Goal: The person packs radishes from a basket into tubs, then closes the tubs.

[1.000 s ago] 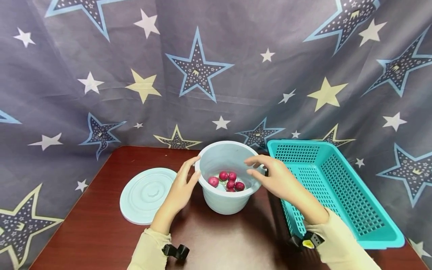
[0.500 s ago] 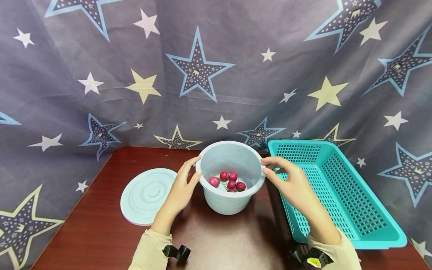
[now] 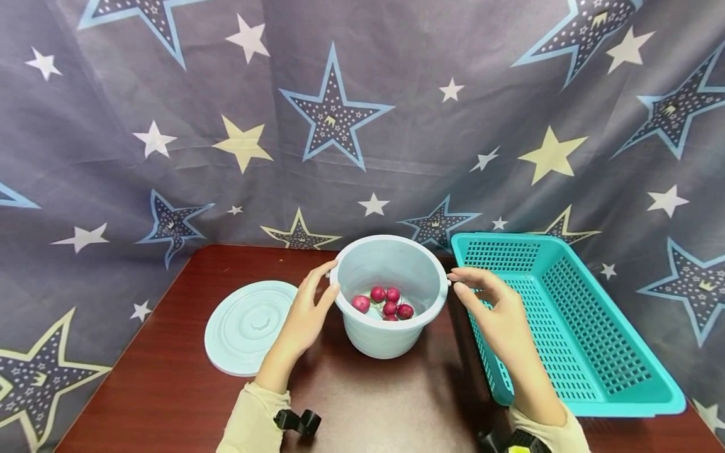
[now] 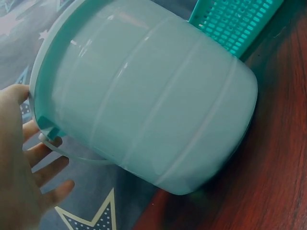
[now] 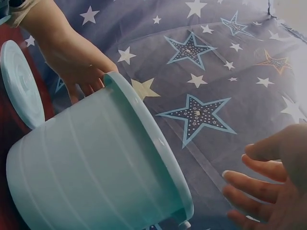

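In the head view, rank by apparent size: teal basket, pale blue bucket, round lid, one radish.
1. teal basket, largest.
2. pale blue bucket and round lid: look about alike, so unranked.
3. radish, smallest by far.

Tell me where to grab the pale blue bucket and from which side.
Take the bucket by its rolled rim, at the two small handle pegs on its left and right sides. It stands upright and open with radishes inside, so a level two-sided hold looks safest. The left hand already touches one side; the right hand is beside the other.
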`<state>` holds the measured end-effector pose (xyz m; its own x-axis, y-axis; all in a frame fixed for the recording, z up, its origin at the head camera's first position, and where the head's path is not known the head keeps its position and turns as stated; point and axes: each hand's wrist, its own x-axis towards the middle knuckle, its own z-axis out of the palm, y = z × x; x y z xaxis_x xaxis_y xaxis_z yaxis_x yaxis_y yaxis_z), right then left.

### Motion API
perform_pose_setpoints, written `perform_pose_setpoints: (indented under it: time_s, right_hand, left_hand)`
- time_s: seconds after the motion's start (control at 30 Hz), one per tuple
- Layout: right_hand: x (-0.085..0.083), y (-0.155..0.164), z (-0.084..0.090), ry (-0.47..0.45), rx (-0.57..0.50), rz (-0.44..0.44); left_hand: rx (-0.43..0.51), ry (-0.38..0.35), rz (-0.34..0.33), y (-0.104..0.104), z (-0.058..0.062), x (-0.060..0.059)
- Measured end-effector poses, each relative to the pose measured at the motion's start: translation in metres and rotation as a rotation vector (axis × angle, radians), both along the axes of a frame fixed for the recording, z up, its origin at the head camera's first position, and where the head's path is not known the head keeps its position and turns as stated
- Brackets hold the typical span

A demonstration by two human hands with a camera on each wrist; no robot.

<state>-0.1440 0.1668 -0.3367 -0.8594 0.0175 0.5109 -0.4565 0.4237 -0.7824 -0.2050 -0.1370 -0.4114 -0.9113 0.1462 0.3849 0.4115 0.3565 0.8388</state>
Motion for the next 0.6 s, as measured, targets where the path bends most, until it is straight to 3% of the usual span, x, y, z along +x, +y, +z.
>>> perform_pose_setpoints:
  time_s: [0.27,0.6]
  right_hand:
    - [0.003,-0.014,-0.006,-0.006,-0.131,0.001]
    - [0.007,-0.052,-0.013,0.007,-0.232,0.086]
  left_hand:
    - [0.024,0.031,0.012,-0.009,0.009,0.004]
    - [-0.075,0.081,0.065,-0.046,0.010,0.018]
